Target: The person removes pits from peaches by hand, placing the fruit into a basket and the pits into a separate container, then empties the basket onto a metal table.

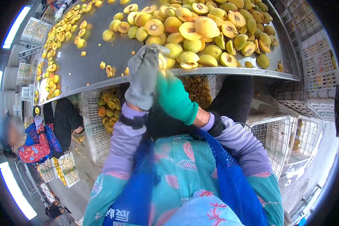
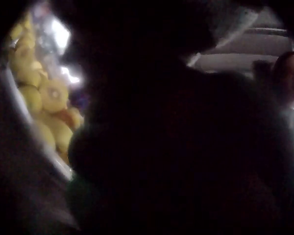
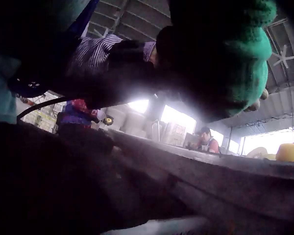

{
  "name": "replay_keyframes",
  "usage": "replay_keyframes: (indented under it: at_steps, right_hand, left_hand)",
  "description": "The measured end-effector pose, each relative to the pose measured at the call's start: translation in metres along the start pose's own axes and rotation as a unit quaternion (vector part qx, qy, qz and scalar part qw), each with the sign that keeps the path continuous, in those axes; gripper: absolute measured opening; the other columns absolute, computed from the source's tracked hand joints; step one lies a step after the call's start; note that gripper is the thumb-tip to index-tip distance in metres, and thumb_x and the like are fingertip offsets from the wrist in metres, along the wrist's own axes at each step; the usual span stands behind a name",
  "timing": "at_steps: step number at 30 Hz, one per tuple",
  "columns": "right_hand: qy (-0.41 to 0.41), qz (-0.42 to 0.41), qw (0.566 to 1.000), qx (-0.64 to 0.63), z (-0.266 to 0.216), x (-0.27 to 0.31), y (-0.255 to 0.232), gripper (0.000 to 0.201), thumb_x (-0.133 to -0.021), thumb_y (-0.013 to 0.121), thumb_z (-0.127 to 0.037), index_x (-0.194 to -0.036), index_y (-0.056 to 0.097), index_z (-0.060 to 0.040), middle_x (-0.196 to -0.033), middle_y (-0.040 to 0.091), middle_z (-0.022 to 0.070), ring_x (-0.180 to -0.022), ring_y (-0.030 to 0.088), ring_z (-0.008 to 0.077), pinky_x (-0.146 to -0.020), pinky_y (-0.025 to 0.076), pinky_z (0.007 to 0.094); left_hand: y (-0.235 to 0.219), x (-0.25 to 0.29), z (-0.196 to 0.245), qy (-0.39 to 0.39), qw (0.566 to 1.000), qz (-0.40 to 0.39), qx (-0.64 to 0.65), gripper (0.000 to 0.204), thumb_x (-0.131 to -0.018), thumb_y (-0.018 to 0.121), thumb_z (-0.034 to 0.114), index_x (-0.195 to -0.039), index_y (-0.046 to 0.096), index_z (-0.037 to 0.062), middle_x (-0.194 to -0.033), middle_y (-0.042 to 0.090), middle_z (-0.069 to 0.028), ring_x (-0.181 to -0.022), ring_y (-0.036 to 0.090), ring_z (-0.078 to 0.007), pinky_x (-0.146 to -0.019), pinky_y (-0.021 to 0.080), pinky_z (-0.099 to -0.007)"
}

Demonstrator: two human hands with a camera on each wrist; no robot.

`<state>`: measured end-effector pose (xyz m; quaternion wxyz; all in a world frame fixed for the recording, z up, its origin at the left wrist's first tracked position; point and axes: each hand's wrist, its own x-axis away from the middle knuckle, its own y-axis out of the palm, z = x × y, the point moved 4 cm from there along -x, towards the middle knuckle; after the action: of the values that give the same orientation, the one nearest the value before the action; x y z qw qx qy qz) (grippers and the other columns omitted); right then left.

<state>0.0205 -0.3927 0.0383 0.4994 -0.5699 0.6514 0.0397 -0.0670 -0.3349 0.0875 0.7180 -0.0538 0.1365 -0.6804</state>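
Observation:
In the head view my left hand [image 1: 142,77], in a grey glove, and my right hand [image 1: 176,98], in a green glove, meet at the front edge of the metal table [image 1: 90,67]. A yellow peach piece [image 1: 162,62] shows between their fingertips, partly covered and blurred. Both hands grip around it. Just beyond them lies a heap of peaches, many cut in half, such as a peach half [image 1: 154,27] with its pit hollow facing up. The right wrist view shows the green glove's curled fingers [image 3: 247,63]. Dark shapes block most of the left wrist view.
Below the table edge stands a white crate [image 1: 92,128] with peach pieces in it. More white crates [image 1: 275,132] stand at right. Cut peaches [image 1: 52,67] line the table's left side. Another person [image 1: 37,143] sits at left.

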Motion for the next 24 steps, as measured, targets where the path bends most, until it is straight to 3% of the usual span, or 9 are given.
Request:
replay_keyframes:
  at_steps: [5,10,12,14,17,18,21,22,24]
  right_hand:
    - [0.039,-0.02,0.997,-0.056,0.007,0.001,0.001,0.024,-0.092,0.051,-0.016,-0.11,0.055,0.0003,-0.083,0.058,0.019,-0.06,0.055,0.0291,-0.052,0.047,0.0393]
    - [0.249,-0.091,0.859,-0.437,0.012,0.006,0.006,0.046,-0.098,0.041,-0.048,-0.089,0.054,-0.0049,-0.058,0.049,0.0039,-0.042,0.043,0.0168,-0.04,0.039,0.0328]
    - [0.345,-0.106,0.697,-0.619,0.01,0.002,0.006,0.05,-0.097,0.038,-0.053,-0.084,0.053,-0.0071,-0.055,0.047,0.0014,-0.039,0.041,0.0144,-0.037,0.036,0.0302]
    - [0.505,-0.167,0.237,-0.813,-0.012,-0.005,-0.01,0.048,-0.098,0.038,-0.052,-0.079,0.053,-0.0097,-0.056,0.048,0.0014,-0.038,0.041,0.0137,-0.035,0.034,0.0278]
    - [0.535,-0.244,0.494,-0.641,-0.001,-0.002,-0.018,0.046,-0.097,0.038,-0.056,-0.079,0.051,-0.0151,-0.057,0.047,-0.0011,-0.041,0.041,0.0121,-0.038,0.034,0.0262]
    - [0.465,-0.211,0.654,-0.558,-0.003,-0.004,-0.021,0.045,-0.096,0.039,-0.057,-0.078,0.049,-0.0177,-0.056,0.046,-0.0022,-0.041,0.039,0.0121,-0.039,0.033,0.0258]
    - [0.476,-0.245,0.143,-0.832,-0.011,-0.007,-0.015,0.046,-0.097,0.039,-0.055,-0.078,0.05,-0.0149,-0.055,0.046,-0.0008,-0.042,0.041,0.0121,-0.04,0.035,0.026]
    - [0.467,-0.235,0.164,-0.837,-0.013,-0.009,-0.017,0.047,-0.097,0.039,-0.055,-0.078,0.051,-0.014,-0.056,0.046,-0.0006,-0.042,0.041,0.012,-0.04,0.034,0.0263]
    - [0.47,-0.256,0.485,-0.691,-0.007,-0.007,-0.012,0.046,-0.096,0.039,-0.057,-0.081,0.051,-0.0153,-0.056,0.045,-0.0026,-0.043,0.04,0.0119,-0.04,0.034,0.0268]
  left_hand:
    - [0.001,-0.011,-0.003,0.063,0.995,-0.055,-0.052,0.039,-0.098,0.048,0.033,-0.092,0.068,0.0011,-0.084,0.068,-0.0076,-0.074,0.06,-0.0129,-0.07,0.048,-0.0269]
    - [0.006,-0.011,-0.007,0.047,0.983,-0.126,-0.123,0.032,-0.097,0.049,0.028,-0.095,0.067,0.0023,-0.087,0.067,-0.0103,-0.078,0.062,-0.0189,-0.072,0.049,-0.0303]
    - [0.003,-0.017,-0.022,0.051,0.981,-0.112,-0.15,0.028,-0.096,0.049,0.024,-0.1,0.066,0.0027,-0.095,0.068,-0.0119,-0.084,0.064,-0.0248,-0.076,0.051,-0.0335]
    - [0.001,-0.022,-0.036,0.062,0.986,-0.104,-0.113,0.031,-0.097,0.048,0.027,-0.094,0.067,0.0022,-0.086,0.067,-0.0106,-0.076,0.063,-0.0206,-0.071,0.05,-0.0309]
    - [0.004,-0.017,-0.038,0.101,0.986,-0.104,-0.083,0.04,-0.097,0.046,0.033,-0.088,0.067,0.0003,-0.076,0.066,-0.0102,-0.068,0.062,-0.0163,-0.064,0.049,-0.0277]
    - [0.004,-0.016,-0.04,0.104,0.985,-0.106,-0.091,0.04,-0.097,0.046,0.033,-0.089,0.067,0.0002,-0.077,0.066,-0.0105,-0.068,0.062,-0.0162,-0.064,0.049,-0.0276]
    - [0.003,-0.008,-0.022,-0.027,0.987,-0.103,0.117,0.039,-0.096,0.047,0.033,-0.089,0.067,0.0007,-0.077,0.066,-0.0104,-0.068,0.062,-0.0161,-0.063,0.049,-0.0273]
    - [0.003,-0.001,-0.017,-0.099,0.965,-0.099,0.224,0.038,-0.096,0.048,0.033,-0.089,0.067,0.001,-0.077,0.067,-0.0102,-0.068,0.062,-0.016,-0.063,0.049,-0.0271]
    - [-0.003,-0.004,-0.012,-0.014,0.991,-0.103,0.087,0.037,-0.096,0.049,0.033,-0.09,0.067,0.0016,-0.077,0.066,-0.0094,-0.067,0.062,-0.0156,-0.063,0.049,-0.0266]
